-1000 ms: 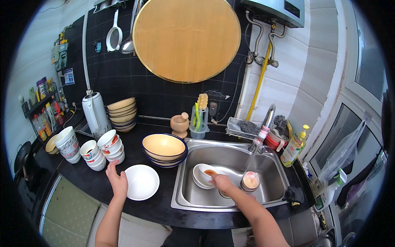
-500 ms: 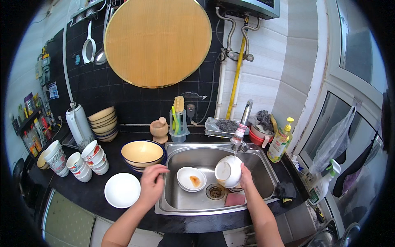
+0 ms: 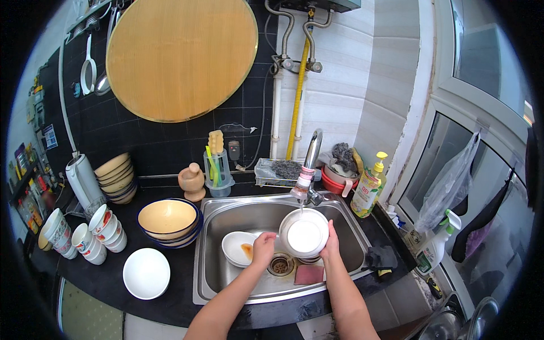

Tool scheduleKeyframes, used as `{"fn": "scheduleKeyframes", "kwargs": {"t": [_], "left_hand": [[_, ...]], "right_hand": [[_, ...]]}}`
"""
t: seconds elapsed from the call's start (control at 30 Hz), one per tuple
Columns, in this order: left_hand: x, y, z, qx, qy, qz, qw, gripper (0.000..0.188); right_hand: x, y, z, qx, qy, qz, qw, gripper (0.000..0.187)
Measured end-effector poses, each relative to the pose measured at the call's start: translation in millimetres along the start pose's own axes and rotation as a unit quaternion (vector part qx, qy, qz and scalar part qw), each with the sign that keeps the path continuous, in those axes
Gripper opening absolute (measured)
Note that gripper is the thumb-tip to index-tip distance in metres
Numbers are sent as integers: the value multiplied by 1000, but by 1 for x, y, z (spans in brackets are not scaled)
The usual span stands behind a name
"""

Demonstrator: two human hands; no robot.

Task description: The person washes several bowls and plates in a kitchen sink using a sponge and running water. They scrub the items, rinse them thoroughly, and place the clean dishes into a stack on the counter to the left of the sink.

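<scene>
At eleven o'clock I see a wooden board (image 3: 181,59), top cut off; at nine, blurred bottles (image 3: 28,211); at five, a white bowl (image 3: 305,232) hiding part of the right hand (image 3: 331,243)

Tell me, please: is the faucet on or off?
On: a thin stream of water runs from the faucet onto the white bowl held beneath.

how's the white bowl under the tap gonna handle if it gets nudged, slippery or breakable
The white bowl is probably slippery, as water from the tap runs onto its smooth surface. It looks like glazed ceramic, so likely stiff, and might chip against the metal sink.
</scene>
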State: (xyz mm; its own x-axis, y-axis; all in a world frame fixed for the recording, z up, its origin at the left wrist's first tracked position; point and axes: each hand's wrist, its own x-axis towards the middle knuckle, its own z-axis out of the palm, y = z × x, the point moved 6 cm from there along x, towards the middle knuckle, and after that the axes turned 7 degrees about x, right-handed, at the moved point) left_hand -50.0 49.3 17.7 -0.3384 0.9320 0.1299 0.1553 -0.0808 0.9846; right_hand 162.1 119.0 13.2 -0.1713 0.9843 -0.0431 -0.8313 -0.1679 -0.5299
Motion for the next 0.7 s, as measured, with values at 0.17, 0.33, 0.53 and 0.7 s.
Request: {"fn": "scheduleKeyframes", "kwargs": {"t": [0.17,0.33,0.53,0.7], "left_hand": [[-3,-11,19,-42,70,-30,996,23],[6,-31,15,-40,33,9,999,28],[-3,-16,25,-122,-98,-46,987,34],[-7,-4,33,-130,-145,-47,980,55]], "right_hand": [[-5,-2,9,-10,-29,-7,999,57],[-5,-7,7,26,-20,-20,999,57],[-2,-5,-6,64,3,-14,998,56],[4,2,-12,22,-2,8,1000,57]]}}
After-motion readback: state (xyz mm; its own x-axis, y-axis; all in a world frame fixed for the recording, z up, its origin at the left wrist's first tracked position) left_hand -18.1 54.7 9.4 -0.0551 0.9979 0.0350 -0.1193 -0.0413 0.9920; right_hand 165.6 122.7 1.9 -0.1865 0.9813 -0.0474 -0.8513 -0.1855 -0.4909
